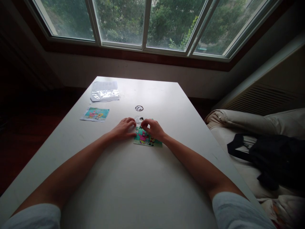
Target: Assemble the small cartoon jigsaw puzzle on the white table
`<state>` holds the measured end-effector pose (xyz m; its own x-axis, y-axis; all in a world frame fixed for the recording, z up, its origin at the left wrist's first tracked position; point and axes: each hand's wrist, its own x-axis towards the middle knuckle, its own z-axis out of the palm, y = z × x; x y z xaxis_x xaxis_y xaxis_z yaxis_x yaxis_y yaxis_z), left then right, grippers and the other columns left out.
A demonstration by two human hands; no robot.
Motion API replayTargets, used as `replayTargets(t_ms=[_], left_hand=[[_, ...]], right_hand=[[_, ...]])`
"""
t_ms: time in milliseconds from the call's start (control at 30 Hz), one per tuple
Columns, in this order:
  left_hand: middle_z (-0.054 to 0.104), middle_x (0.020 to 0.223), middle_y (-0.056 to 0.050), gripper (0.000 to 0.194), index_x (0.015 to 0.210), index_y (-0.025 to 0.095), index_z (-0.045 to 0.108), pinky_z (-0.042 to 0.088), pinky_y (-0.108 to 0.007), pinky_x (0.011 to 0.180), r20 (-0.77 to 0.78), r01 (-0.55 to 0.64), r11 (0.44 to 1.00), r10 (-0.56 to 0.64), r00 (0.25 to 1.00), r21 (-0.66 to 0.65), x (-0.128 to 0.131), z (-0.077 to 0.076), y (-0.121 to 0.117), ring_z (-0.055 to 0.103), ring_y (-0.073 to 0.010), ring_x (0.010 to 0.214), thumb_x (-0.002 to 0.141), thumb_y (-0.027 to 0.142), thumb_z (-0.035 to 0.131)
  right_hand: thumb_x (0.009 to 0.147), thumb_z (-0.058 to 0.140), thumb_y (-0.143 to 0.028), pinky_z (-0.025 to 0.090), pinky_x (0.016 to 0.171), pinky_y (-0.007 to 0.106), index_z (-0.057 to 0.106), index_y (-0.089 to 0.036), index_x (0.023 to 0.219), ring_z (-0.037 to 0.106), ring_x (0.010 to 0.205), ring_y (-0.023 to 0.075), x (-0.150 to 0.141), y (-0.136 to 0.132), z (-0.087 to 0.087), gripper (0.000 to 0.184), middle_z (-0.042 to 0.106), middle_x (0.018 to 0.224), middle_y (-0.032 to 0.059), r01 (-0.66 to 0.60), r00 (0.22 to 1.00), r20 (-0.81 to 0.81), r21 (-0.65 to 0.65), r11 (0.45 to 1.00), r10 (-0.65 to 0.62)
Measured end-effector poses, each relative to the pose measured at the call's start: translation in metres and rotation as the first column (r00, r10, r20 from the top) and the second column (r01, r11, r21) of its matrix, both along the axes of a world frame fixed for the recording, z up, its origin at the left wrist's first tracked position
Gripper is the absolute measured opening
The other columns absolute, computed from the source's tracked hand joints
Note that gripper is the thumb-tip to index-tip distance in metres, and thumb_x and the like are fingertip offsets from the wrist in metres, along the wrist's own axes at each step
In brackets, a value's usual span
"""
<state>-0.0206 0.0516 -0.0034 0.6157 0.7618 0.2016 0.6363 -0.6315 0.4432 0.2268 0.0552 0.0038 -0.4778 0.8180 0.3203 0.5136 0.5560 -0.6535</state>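
A small jigsaw puzzle (145,140) with pink and yellow cartoon figures on a green-blue ground lies on the white table (133,187). My right hand (154,129) is over its upper part, thumb and forefinger pinched on a small puzzle piece (141,127) at the top edge. The hand covers the puzzle's upper right. At the left edge rests my left hand (123,128), fingers curved and apart, thumb touching the puzzle's side. Just beyond the hands is a round clear-looking disc (138,119).
A printed picture sheet (97,114) with the same figures lies to the left. Behind it are papers in a clear plastic sleeve (105,92). A round hole (139,108) is set in the tabletop. On the right, a dark bag (274,159) sits on a pale sofa (250,122).
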Motion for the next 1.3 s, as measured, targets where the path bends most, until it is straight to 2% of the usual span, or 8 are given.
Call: replayTargets(t_ms=[133, 367, 933, 1100, 1300], left_hand=[[0.052, 0.133, -0.009, 0.041, 0.115, 0.026, 0.059, 0.036, -0.050, 0.114, 0.001, 0.005, 1.000, -0.005, 1.000, 0.020, 0.000, -0.001, -0.001, 0.047, -0.0294, 0.127, 0.085, 0.052, 0.069], [0.053, 0.132, -0.008, 0.041, 0.115, 0.027, 0.059, 0.037, -0.049, 0.113, 0.003, 0.011, 1.000, -0.011, 1.000, 0.025, 0.000, -0.002, 0.001, 0.048, -0.0295, 0.125, 0.084, 0.051, 0.069], [0.053, 0.130, -0.008, 0.039, 0.113, 0.027, 0.060, 0.038, -0.049, 0.113, 0.009, 0.003, 1.000, -0.003, 1.000, 0.019, 0.001, 0.000, 0.001, 0.048, -0.0295, 0.124, 0.083, 0.050, 0.070], [0.053, 0.132, -0.008, 0.039, 0.115, 0.028, 0.061, 0.037, -0.050, 0.114, 0.017, 0.018, 1.000, -0.018, 1.000, 0.006, 0.000, 0.001, 0.000, 0.047, -0.0297, 0.126, 0.084, 0.050, 0.070], [0.053, 0.132, -0.008, 0.040, 0.115, 0.028, 0.061, 0.038, -0.049, 0.113, 0.019, 0.025, 1.000, -0.025, 1.000, 0.010, -0.001, 0.002, -0.001, 0.047, -0.0295, 0.126, 0.084, 0.051, 0.070]], right_hand=[[0.084, 0.062, -0.013, 0.047, 0.079, 0.027, 0.069, -0.023, 0.090, 0.061, 0.081, 0.0157, -0.014, -0.009, -0.006, 0.013, 0.069, 0.086, 0.0007, -0.043, 0.999, -0.003, -0.041, 0.998, 0.043], [0.081, 0.068, -0.009, 0.042, 0.077, 0.028, 0.068, -0.020, 0.083, 0.056, 0.077, 0.0155, -0.020, -0.007, -0.017, 0.011, 0.065, 0.079, -0.0001, -0.039, 0.999, -0.001, 0.083, 0.996, 0.039], [0.087, 0.070, -0.017, 0.043, 0.084, 0.033, 0.071, -0.022, 0.089, 0.053, 0.093, 0.0211, -0.018, -0.007, -0.020, 0.006, 0.066, 0.092, 0.0051, -0.070, 0.989, 0.139, 0.188, 0.980, 0.044], [0.090, 0.063, -0.012, 0.042, 0.082, 0.033, 0.073, -0.022, 0.092, 0.052, 0.090, 0.0209, -0.010, -0.003, -0.018, 0.015, 0.067, 0.090, 0.0049, -0.055, 0.986, 0.168, 0.211, 0.976, 0.019], [0.088, 0.064, -0.011, 0.043, 0.085, 0.034, 0.075, -0.024, 0.097, 0.052, 0.091, 0.0212, -0.005, -0.003, -0.017, 0.019, 0.067, 0.092, 0.0048, -0.158, 0.972, 0.204, 0.211, 0.965, 0.115]])
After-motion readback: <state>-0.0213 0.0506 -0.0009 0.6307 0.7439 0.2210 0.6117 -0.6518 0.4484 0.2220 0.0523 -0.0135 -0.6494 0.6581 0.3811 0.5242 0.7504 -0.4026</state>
